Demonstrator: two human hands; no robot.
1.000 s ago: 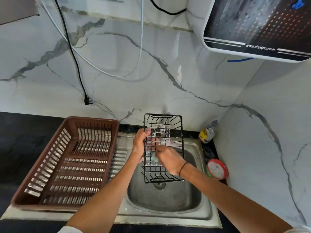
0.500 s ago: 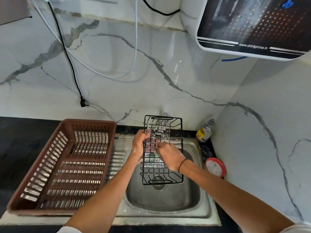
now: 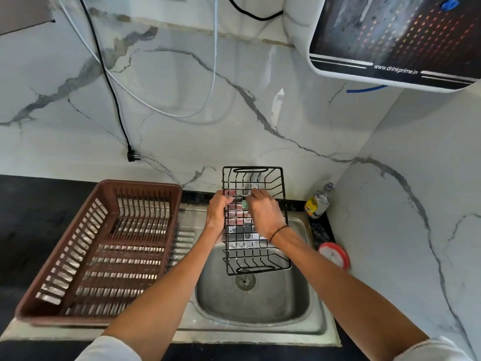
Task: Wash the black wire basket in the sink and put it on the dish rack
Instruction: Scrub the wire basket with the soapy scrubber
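Basket: I held the basket (image 3: 256, 220) upright at centre frame, above the sink (image 3: 252, 306), soap film across its wires.
Left hand: my left hand (image 3: 217, 213) curled round its left edge.
Right hand: my right hand (image 3: 264, 217) pinched a green scrubber (image 3: 244, 204) against the grid.
Change: a second earlier I was scrubbing mid-grid; now the scrubber sat higher, near the top.
Meaning: still soaping, I judged; rinsing remained.
Rack: the brown rack (image 3: 104, 246) waited at left, on the drainboard.
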